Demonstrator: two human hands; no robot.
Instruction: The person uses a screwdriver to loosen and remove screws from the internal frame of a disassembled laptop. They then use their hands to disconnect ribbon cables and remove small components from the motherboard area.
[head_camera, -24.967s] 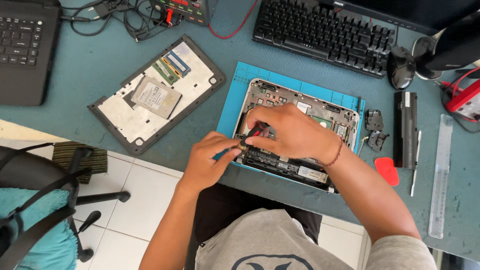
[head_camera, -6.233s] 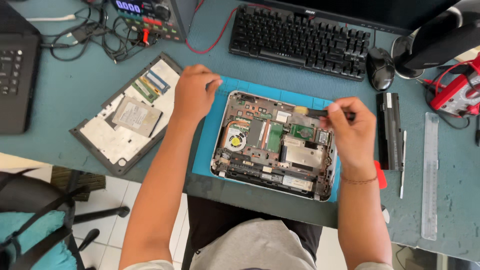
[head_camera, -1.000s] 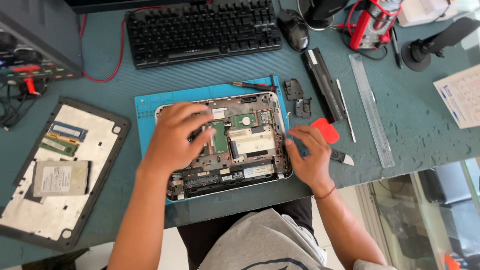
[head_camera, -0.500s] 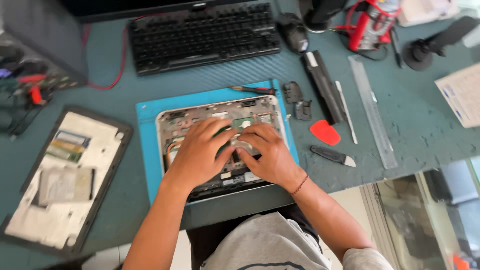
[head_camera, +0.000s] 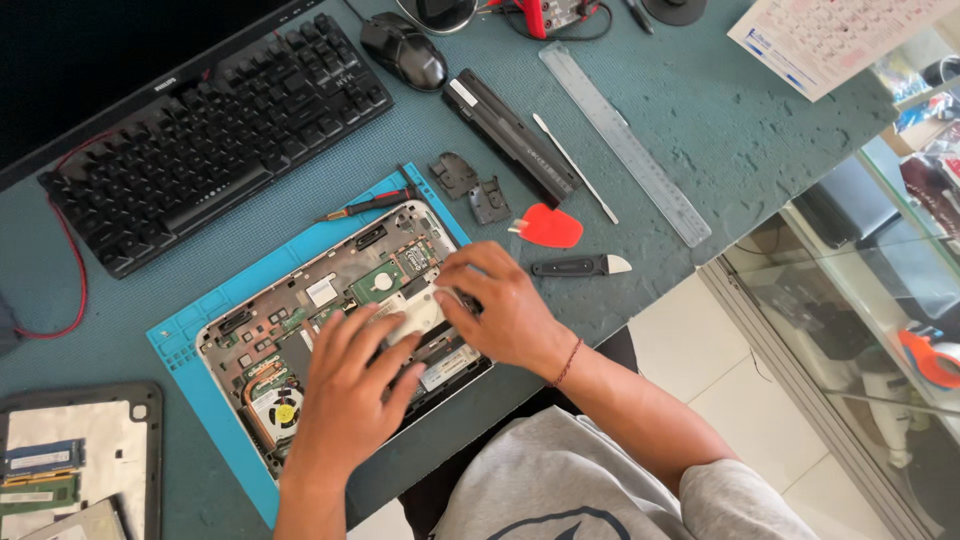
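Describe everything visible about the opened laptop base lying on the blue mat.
The opened laptop base, a silver-grey shell with its cover off, lies flat and skewed on the blue rubbery work mat on the teal table. Inside show a green circuit board, copper heat pipes and a round fan with a yellow hub near the front left corner. The left hand rests spread on its middle; the right hand presses beside it, both touching a pale flat metal part seated in the base.

The desk (head_camera: 760, 150) at upper right looks matt teal and pitted. The mat (head_camera: 190, 345) seems smooth blue rubber. The laptop base (head_camera: 340, 265) shows bare silvery metal, the keyboard (head_camera: 210, 130) matt black plastic, and the ruler (head_camera: 625, 140) clear plastic.
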